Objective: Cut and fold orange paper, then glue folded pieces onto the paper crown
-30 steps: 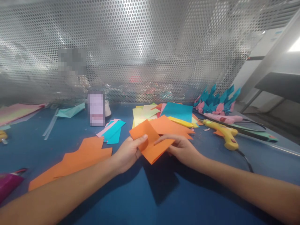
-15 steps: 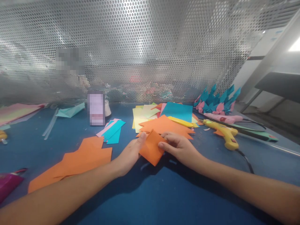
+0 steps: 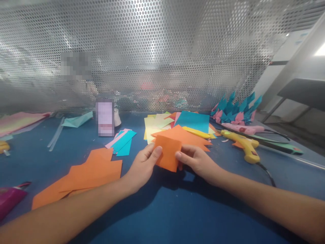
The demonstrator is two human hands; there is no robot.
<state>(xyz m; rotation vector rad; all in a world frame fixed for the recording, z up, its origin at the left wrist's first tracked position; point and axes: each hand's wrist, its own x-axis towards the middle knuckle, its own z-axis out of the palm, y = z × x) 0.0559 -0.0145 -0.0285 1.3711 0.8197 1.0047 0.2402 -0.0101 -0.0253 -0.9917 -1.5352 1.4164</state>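
A small folded square of orange paper [image 3: 168, 153] is held up over the blue table [image 3: 162, 210]. My left hand [image 3: 144, 166] is closed on its left edge, thumb on the near face. On the right edge, my right hand [image 3: 199, 162] pinches the paper between thumb and fingers; a bit of a back layer shows there. Just behind lies a stack of orange sheets [image 3: 189, 137] with a yellow craft knife [image 3: 196, 132] on it. More orange sheets [image 3: 88, 173] lie left, partly under my left forearm.
Blue and pink strips [image 3: 124, 141] lie at left centre, near a phone [image 3: 105, 118]. A yellow glue gun [image 3: 241, 144] with a cord is at right, before blue and pink folded-paper pieces [image 3: 236, 110]. A perforated metal panel [image 3: 152, 51] closes off the back.
The orange paper has turned from a diamond tilt to nearly upright square. Both hands have shifted their hold along its edges, and my left thumb now lies on its face.
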